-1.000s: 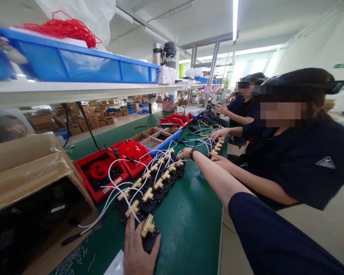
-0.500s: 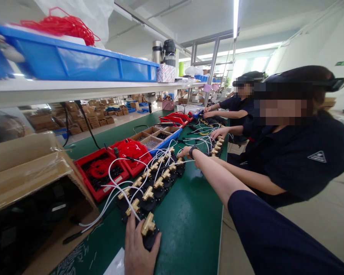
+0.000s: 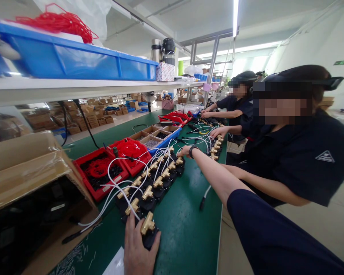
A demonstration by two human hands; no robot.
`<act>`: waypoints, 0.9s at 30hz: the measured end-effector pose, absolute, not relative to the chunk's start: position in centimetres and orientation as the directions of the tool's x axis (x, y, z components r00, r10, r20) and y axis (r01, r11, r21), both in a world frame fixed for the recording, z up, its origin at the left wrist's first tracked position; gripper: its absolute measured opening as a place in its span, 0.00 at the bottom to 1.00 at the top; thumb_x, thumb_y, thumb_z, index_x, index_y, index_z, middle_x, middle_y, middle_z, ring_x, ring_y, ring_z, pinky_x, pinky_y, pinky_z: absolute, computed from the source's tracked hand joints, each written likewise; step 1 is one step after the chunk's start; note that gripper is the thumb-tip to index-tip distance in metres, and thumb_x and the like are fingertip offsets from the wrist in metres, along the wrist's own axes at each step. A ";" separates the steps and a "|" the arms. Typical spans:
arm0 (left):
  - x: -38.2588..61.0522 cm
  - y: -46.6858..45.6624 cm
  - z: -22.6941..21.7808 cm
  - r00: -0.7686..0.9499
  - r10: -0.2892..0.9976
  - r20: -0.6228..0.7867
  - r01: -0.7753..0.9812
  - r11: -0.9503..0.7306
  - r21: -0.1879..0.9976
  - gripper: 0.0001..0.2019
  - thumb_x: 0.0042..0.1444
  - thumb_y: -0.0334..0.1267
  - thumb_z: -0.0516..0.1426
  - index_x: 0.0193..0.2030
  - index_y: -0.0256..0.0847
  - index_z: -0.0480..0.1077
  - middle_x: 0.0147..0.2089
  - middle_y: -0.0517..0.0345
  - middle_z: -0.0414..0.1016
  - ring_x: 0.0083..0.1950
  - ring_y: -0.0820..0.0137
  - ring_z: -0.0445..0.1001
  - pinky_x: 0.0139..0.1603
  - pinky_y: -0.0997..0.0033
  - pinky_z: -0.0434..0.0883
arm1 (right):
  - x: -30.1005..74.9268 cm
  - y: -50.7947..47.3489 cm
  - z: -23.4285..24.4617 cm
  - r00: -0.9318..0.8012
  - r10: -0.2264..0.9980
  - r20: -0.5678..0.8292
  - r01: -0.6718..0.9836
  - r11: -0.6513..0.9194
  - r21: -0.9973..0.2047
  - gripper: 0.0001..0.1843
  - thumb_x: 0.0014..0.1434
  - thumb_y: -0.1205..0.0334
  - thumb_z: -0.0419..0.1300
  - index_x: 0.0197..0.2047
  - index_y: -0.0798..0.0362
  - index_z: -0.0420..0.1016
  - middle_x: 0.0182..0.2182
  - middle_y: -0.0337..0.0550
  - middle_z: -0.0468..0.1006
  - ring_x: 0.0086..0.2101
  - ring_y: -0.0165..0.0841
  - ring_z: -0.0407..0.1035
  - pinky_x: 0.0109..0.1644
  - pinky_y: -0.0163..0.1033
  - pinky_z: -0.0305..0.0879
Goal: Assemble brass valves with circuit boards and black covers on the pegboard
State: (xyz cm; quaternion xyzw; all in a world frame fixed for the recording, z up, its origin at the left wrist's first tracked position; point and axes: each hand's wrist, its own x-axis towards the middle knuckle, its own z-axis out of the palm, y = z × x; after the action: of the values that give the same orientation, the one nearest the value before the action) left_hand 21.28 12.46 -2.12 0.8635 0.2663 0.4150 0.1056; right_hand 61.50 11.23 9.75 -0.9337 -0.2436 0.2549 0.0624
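in the head view, we judge the step in hand to be squaring up the double row of brass valves (image 3: 157, 176) on the green bench (image 3: 186, 229). done well, that means pressing evenly from both ends and keeping the white tubes (image 3: 114, 191) from snagging. our left hand (image 3: 137, 250) lies flat, fingers loosely spread, against the nearest valve (image 3: 148, 225) and its black base, touching rather than gripping. our right hand (image 3: 184, 151) reaches the row's far end; we cannot tell how far it is closed. the row runs between both hands.
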 end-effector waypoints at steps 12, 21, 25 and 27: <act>21.4 12.4 -2.0 0.517 0.564 0.644 0.388 -0.825 0.411 0.23 0.52 0.46 0.57 0.51 0.35 0.61 0.65 0.38 0.52 0.63 0.49 0.58 0.58 0.47 0.65 | 61.6 11.1 9.5 0.734 0.492 -0.468 0.427 -0.870 -0.245 0.16 0.65 0.55 0.54 0.47 0.59 0.67 0.41 0.45 0.70 0.38 0.32 0.68 0.41 0.40 0.70; 21.4 12.4 -2.1 0.513 0.568 0.643 0.399 -0.822 0.407 0.23 0.52 0.47 0.56 0.51 0.36 0.61 0.65 0.39 0.52 0.63 0.50 0.58 0.57 0.48 0.66 | 61.6 11.0 9.2 0.736 0.484 -0.473 0.400 -0.875 -0.273 0.17 0.65 0.53 0.54 0.48 0.59 0.67 0.41 0.46 0.70 0.38 0.32 0.68 0.41 0.40 0.70; 21.4 12.4 -2.1 0.511 0.565 0.648 0.396 -0.824 0.406 0.22 0.52 0.47 0.56 0.51 0.35 0.62 0.65 0.39 0.53 0.63 0.50 0.58 0.57 0.48 0.65 | 61.6 10.9 9.0 0.739 0.482 -0.470 0.389 -0.876 -0.286 0.17 0.65 0.53 0.54 0.47 0.60 0.67 0.40 0.45 0.70 0.37 0.31 0.68 0.40 0.39 0.70; 21.4 12.3 -2.0 0.505 0.564 0.654 0.393 -0.824 0.407 0.22 0.52 0.47 0.56 0.50 0.36 0.62 0.65 0.39 0.52 0.63 0.50 0.58 0.57 0.48 0.66 | 61.7 10.9 8.9 0.737 0.486 -0.471 0.387 -0.873 -0.295 0.17 0.64 0.53 0.54 0.47 0.60 0.68 0.39 0.45 0.70 0.37 0.31 0.68 0.40 0.39 0.70</act>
State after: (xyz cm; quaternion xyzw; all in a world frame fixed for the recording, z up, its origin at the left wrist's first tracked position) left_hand 21.38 12.34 -2.03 0.8613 0.2776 0.4129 0.1035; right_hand 61.65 10.90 8.93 -0.9276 -0.2353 0.2763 0.0892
